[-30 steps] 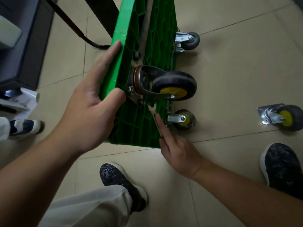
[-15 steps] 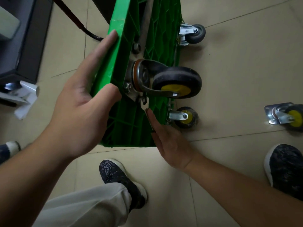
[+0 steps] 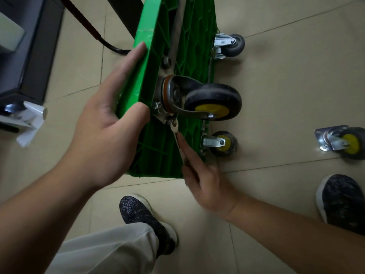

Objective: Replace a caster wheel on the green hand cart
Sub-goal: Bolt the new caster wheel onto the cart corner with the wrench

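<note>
The green hand cart (image 3: 156,147) stands on its edge on the tiled floor, underside facing right. My left hand (image 3: 104,125) grips its near rim, thumb on the ribbed underside. A large caster (image 3: 213,101) with a black tyre and yellow hub is bolted to the underside. A small silver wrench (image 3: 177,139) sits on a bolt at the corner of the caster's plate. My right hand (image 3: 201,171) holds the wrench handle, index finger stretched along it. A loose caster (image 3: 343,142) with a yellow hub lies on the floor to the right.
Two smaller casters (image 3: 229,45) (image 3: 221,143) are on the cart's lower edge, by the floor. My shoes (image 3: 146,220) (image 3: 341,202) stand near the cart. A dark cabinet (image 3: 29,48) and a white part (image 3: 31,119) are at the left, a black cable (image 3: 88,26) behind the cart.
The wrench head has shifted left and up under the caster plate onto the corner bolt, and my right hand followed it. My left hand keeps its grip on the cart.
</note>
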Motion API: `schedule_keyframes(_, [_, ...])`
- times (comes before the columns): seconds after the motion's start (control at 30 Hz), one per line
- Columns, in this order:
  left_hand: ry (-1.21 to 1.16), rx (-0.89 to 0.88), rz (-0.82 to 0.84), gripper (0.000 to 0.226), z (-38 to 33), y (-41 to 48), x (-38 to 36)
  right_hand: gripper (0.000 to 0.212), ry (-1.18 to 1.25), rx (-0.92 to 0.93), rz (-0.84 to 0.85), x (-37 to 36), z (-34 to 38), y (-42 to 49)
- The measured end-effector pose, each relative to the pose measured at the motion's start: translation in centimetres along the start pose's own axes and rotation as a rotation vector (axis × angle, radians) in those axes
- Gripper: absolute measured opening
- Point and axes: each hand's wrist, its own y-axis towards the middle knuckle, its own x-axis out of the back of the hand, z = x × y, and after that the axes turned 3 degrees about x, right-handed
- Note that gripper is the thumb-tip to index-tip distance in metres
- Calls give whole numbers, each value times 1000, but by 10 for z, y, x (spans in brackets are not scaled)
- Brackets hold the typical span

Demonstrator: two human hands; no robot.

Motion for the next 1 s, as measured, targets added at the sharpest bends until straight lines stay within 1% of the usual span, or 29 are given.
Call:
schedule_keyframes(0.03, [-45,-3,-6,55,-2,0,0,66,58,-59,-13,-1,15,-3])
schedule_keyframes(0.13, [-126,26,0,72,-14,-2,2,65,290,-272,17,-1,63,-6])
schedule_keyframes(0.23, [-140,49,14,75,-18,-1,4,59,600,-479,-20,8,109,11])
schedule_keyframes(0.3, [-138,62,20,76,-19,0,5,48,750,-578,-69,15,131,31])
schedule_keyframes(0.37, [-141,69,35,76,-20,-1,6,34,768,-629,-77,20,143,46])
schedule_keyframes(0.4, [-144,70,39,76,-21,-1,6,31,743,-637,-72,23,146,50])
schedule_keyframes(0.5, [-156,66,48,76,-24,-2,7,37,717,-637,-82,24,158,44])
schedule_keyframes(0.6, [-173,56,45,74,-23,-3,8,54,669,-538,-10,15,161,10])
schedule_keyframes(0.67, [-160,43,40,74,-23,-4,8,64,456,-442,28,10,148,-18])
schedule_keyframes(0.73, [-162,41,32,75,-23,-4,7,70,152,-269,48,16,122,-35])
schedule_keyframes(0.8, [-175,31,32,75,-22,-4,7,70,-122,-47,53,29,90,-37])
schedule_keyframes(0.87, [-189,20,42,73,-22,-4,6,63,-313,134,64,42,57,-31])
schedule_keyframes(0.93, [-183,12,45,75,-21,-3,6,57,-411,252,52,49,27,-23])
schedule_keyframes(1.0, [-180,0,43,76,-19,-3,6,56,-443,313,56,53,4,-15])
